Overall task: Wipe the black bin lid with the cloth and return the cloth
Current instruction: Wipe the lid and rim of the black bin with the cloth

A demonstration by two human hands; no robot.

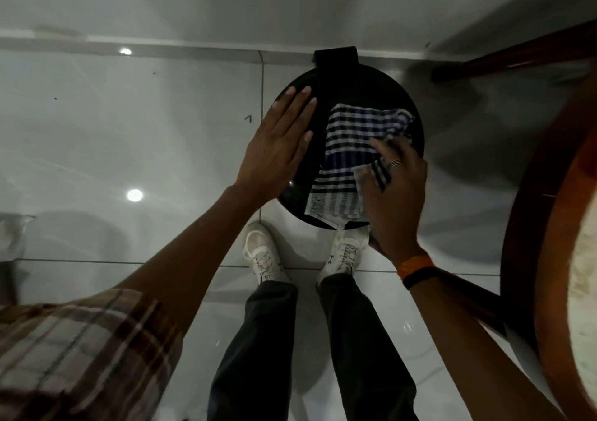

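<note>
A round black bin lid (365, 81) sits on the floor against the wall, seen from above. A blue-and-white checked cloth (349, 155) is spread over its right half. My right hand (395, 191) grips the cloth's right edge, with folds of it between the fingers. My left hand (279, 142) lies flat on the left part of the lid, fingers apart, holding nothing. A raised black strip runs down the lid's middle between my two hands.
The floor is glossy white tile (129, 130) with a grey wall beyond. A round wooden table (529, 226) curves along the right, its leg (517, 55) close to the bin. My feet in white shoes (261, 252) stand just in front of the bin.
</note>
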